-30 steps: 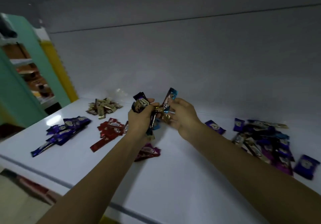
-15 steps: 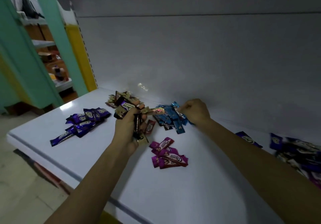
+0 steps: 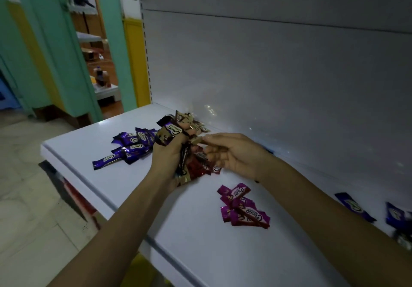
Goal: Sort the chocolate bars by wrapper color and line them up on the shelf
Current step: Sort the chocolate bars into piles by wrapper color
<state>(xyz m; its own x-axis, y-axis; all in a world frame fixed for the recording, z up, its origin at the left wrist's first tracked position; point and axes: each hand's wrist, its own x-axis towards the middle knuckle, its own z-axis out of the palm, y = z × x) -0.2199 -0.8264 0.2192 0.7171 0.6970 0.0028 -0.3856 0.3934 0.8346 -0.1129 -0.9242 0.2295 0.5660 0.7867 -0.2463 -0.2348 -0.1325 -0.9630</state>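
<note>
Left grip [image 3: 169, 157]: clamped round a mixed bundle of chocolate bars [image 3: 170, 132], which is held above the white shelf [image 3: 133, 197].
Right grip [image 3: 236, 153]: thumb and forefinger are pinched on a tan-wrapped bar [image 3: 197, 140] at the bundle's 3 o'clock side. It is judged to be the next bar drawn out.
Purple pile [image 3: 131, 146]: heaped loosely at 9 o'clock of the left grip.
Tan pile [image 3: 192, 122]: seen at 12 o'clock behind the bundle, close to the back panel.
Red pile [image 3: 200, 166]: laid beneath both grips and partly hidden.
Magenta pile [image 3: 243, 208]: a few overlapped bars at 5 o'clock of the right grip.
Stray bars [image 3: 354, 206]: dark blue wrappers are scattered at 4 o'clock by the right edge, well apart from the piles.
Done: grouping by colour is judged well advanced, with four heaps formed.
Left: the bundle is yet to be dealt out and the stray bars are yet to be sorted. No heap is lined up yet.
</note>
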